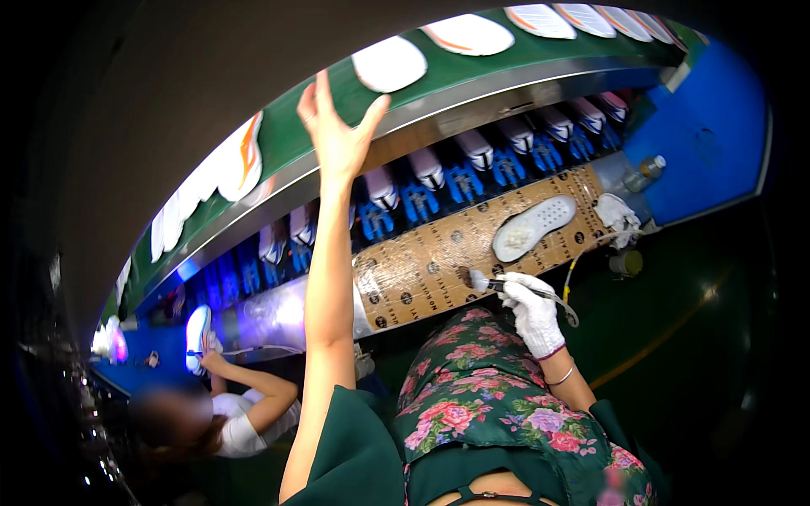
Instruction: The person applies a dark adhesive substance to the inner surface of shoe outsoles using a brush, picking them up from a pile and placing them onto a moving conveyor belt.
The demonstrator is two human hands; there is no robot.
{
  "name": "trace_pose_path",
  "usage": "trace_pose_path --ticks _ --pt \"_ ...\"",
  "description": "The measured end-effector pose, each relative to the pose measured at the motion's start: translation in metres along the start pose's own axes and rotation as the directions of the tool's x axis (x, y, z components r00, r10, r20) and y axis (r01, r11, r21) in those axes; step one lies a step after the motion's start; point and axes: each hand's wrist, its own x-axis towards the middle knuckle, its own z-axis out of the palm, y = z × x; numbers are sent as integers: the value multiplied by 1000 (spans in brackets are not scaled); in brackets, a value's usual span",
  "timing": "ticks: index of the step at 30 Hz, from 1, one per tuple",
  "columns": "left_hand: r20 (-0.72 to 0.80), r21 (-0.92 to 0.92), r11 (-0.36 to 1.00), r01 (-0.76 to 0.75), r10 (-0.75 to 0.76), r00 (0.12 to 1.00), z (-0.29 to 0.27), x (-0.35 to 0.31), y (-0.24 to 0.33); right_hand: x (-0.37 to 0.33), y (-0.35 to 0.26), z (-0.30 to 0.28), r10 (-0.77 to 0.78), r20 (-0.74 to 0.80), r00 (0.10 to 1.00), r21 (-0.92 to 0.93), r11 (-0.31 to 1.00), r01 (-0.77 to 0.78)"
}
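Note:
My bare left hand [339, 135] reaches out over the green conveyor belt [329, 76] with its fingers apart and nothing in it. Just beyond its fingers to the right, a white shoe sole [390, 66] lies on the belt. Whether a fingertip touches that sole I cannot tell. My right hand [531, 314], in a white knit glove, grips a brush [479, 280] with pale bristles and a dark handle, held low at the near edge of a cardboard-covered ledge [413, 274]. Farther along the ledge lies a white sole [533, 228] with small holes at one end.
More soles [468, 34] line the belt. Below it hangs a row of shoes [426, 169] on blue holders. A crumpled white cloth [618, 215], a thin hose [574, 270] and a metal fitting [648, 169] are to the right. Another person [253, 417] works at lower left, handling a shoe [198, 337].

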Motion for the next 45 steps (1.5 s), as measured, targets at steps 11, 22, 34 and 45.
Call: trace_pose_path --ticks 11,22,34,45 --pt "-308 -148 988 39 -83 948 -187 -94 -105 14 4 48 76 201 977 -18 997 -74" --pt "-188 -704 628 331 -615 766 -135 -217 -15 -2 -41 131 4 443 897 143 987 -75" --pt "634 -750 -147 645 -440 636 -82 -268 7 -21 -62 184 -296 717 631 -307 679 667" --pt "579 -700 -648 301 -268 770 -59 -260 21 -4 -63 182 -427 747 509 -231 552 801"
